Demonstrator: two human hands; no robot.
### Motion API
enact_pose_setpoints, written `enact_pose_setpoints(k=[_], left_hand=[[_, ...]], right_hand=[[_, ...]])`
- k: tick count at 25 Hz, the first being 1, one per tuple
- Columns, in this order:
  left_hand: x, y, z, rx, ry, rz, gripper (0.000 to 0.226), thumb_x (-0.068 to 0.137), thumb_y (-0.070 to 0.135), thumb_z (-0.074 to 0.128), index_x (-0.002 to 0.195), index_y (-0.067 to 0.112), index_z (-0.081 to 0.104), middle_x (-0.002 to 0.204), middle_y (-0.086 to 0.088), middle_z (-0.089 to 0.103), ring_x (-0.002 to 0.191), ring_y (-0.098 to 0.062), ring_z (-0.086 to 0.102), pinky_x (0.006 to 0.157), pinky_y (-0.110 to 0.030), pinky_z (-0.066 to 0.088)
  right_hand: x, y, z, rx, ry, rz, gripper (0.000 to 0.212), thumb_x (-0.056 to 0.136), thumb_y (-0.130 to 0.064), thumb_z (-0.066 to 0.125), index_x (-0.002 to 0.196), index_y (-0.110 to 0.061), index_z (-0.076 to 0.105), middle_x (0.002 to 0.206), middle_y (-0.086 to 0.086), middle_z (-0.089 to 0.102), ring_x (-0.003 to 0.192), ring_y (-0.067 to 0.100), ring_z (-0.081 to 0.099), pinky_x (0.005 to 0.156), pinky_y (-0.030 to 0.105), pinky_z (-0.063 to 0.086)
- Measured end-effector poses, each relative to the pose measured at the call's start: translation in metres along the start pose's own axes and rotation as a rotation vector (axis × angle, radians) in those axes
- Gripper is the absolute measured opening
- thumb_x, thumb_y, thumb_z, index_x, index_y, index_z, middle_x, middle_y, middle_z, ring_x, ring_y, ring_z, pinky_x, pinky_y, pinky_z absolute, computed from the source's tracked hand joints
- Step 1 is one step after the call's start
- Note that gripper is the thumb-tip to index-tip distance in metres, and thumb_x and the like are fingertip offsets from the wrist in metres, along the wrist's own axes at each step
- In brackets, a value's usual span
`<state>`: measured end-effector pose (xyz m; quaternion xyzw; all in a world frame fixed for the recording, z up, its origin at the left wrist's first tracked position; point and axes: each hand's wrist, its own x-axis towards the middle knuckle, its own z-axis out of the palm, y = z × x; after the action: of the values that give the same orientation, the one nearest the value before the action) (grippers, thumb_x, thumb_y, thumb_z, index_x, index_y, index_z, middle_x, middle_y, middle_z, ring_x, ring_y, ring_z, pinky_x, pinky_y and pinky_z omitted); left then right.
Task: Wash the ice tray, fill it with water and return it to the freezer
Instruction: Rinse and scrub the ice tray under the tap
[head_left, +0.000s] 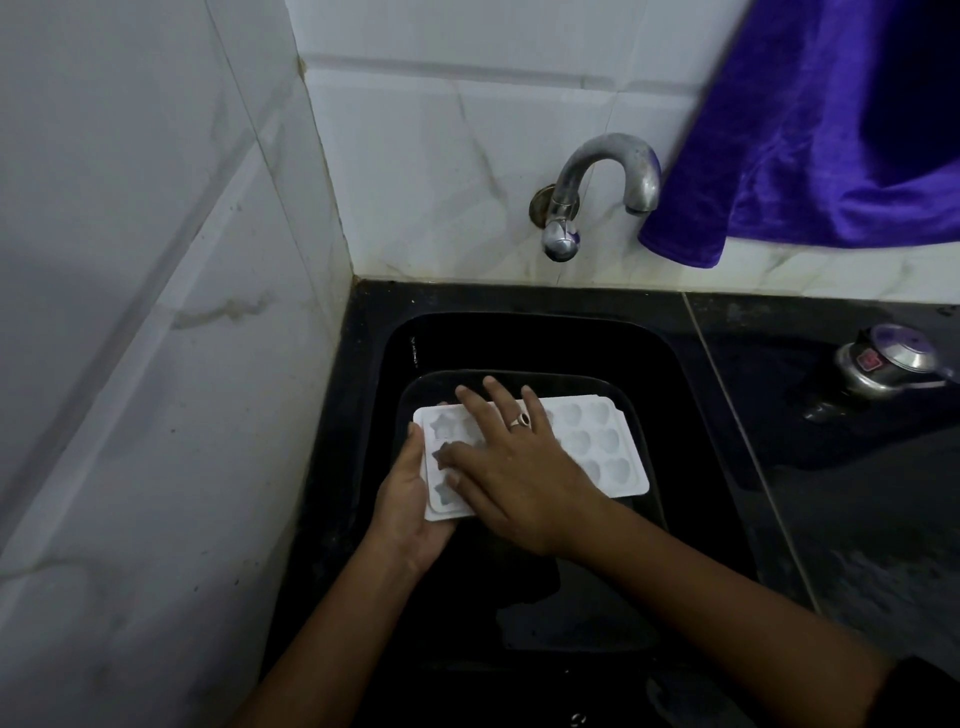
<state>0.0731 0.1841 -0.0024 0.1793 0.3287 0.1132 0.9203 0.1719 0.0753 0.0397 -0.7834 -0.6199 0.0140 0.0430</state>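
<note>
Head view, looking straight down: the left hand has the ice tray by its near-left short end. The palm cups underneath and the thumb is hooked over the rim, so that hand is gripping it firmly. The right hand lies flat across the top of the tray with its fingers straight and fanned wide, resting on the moulded cups and holding nothing. A ring with a dark stone sits on one of those fingers.

The tray is white, with star-shaped cups by the left thumb and rounder ones out past the right knuckles. It's held level, cups up, low inside the black sink, whose dark walls close round both wrists. I can't tell if there's water in the cups.

Beyond the fingertips, up on the wall, a curved steel tap arches over the basin. No stream is visible from its spout. Further out to the right of the right hand, a purple cloth hangs down beside the tap. Right of the right forearm, a shiny metal lid sits on the black counter. White marbled tiles run up the wall past the left hand.
</note>
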Motion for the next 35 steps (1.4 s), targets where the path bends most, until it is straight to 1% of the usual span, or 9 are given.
enact_pose_setpoints(k=[4,9,13,18,20,23,27,31,35], left_hand=[[-0.002,0.002,-0.001,-0.011,0.002,0.012,0.068,0.107,0.055,0.035,0.107,0.005,0.082,0.12,-0.021,0.074,0.102,-0.03,0.077,0.09,-0.044,0.062],[-0.001,-0.001,0.002,0.043,0.017,0.002,0.065,0.106,0.057,0.036,0.133,0.005,0.066,0.129,-0.021,0.071,0.109,-0.03,0.075,0.087,-0.041,0.064],[0.0,0.004,-0.002,-0.04,0.006,0.01,0.066,0.105,0.057,0.039,0.127,0.004,0.071,0.132,-0.023,0.068,0.111,-0.033,0.073,0.097,-0.048,0.058],[0.001,0.0,-0.001,-0.003,0.022,0.015,0.064,0.107,0.055,0.037,0.122,0.005,0.074,0.127,-0.021,0.072,0.106,-0.03,0.076,0.089,-0.042,0.063],[0.0,0.003,-0.002,-0.032,0.01,0.016,0.064,0.106,0.056,0.039,0.127,0.004,0.07,0.13,-0.022,0.07,0.11,-0.032,0.074,0.094,-0.046,0.06],[0.0,0.0,0.001,0.019,0.011,0.001,0.064,0.106,0.057,0.038,0.134,0.006,0.064,0.134,-0.022,0.068,0.119,-0.034,0.069,0.105,-0.049,0.052],[0.001,0.003,-0.002,-0.011,0.024,0.022,0.064,0.106,0.057,0.038,0.131,0.006,0.067,0.131,-0.021,0.069,0.113,-0.032,0.073,0.102,-0.047,0.056],[-0.001,0.0,0.002,0.047,0.04,0.017,0.062,0.106,0.056,0.037,0.126,0.007,0.069,0.127,-0.021,0.072,0.108,-0.03,0.075,0.099,-0.045,0.054],[0.0,0.005,-0.004,-0.014,0.022,0.025,0.065,0.106,0.058,0.038,0.13,0.005,0.067,0.13,-0.022,0.07,0.112,-0.032,0.073,0.096,-0.046,0.059]], right_hand=[[-0.004,-0.007,0.009,-0.006,-0.011,-0.05,0.048,0.108,-0.05,0.029,0.138,-0.024,0.056,0.168,0.017,0.022,0.157,0.04,0.011,0.123,0.066,0.012],[0.003,-0.005,0.002,0.014,-0.007,0.007,0.044,0.107,-0.05,0.029,0.123,-0.026,0.062,0.168,0.016,0.022,0.157,0.04,0.011,0.121,0.066,0.014],[-0.003,-0.001,0.004,-0.023,-0.011,-0.053,0.049,0.108,-0.051,0.028,0.143,-0.028,0.054,0.169,0.017,0.02,0.157,0.041,0.012,0.123,0.067,0.009],[-0.002,-0.009,0.006,0.011,0.001,-0.024,0.047,0.108,-0.049,0.028,0.13,-0.023,0.06,0.167,0.017,0.023,0.157,0.04,0.013,0.122,0.066,0.014],[-0.005,-0.003,0.006,-0.013,0.006,-0.049,0.048,0.108,-0.05,0.028,0.141,-0.027,0.055,0.168,0.017,0.023,0.156,0.042,0.013,0.123,0.066,0.011],[0.001,-0.004,-0.001,0.005,0.004,0.025,0.045,0.107,-0.05,0.029,0.124,-0.026,0.062,0.167,0.017,0.023,0.156,0.041,0.013,0.121,0.067,0.015],[-0.005,-0.004,0.005,-0.034,0.0,-0.065,0.05,0.108,-0.049,0.028,0.141,-0.025,0.055,0.168,0.018,0.022,0.156,0.043,0.014,0.122,0.068,0.012],[0.003,-0.008,0.002,0.013,-0.004,0.025,0.045,0.107,-0.049,0.028,0.123,-0.024,0.061,0.167,0.017,0.024,0.156,0.041,0.013,0.121,0.066,0.016],[-0.004,-0.003,0.008,-0.037,0.002,-0.054,0.049,0.108,-0.05,0.029,0.143,-0.027,0.054,0.166,0.018,0.025,0.155,0.043,0.016,0.122,0.067,0.013]])
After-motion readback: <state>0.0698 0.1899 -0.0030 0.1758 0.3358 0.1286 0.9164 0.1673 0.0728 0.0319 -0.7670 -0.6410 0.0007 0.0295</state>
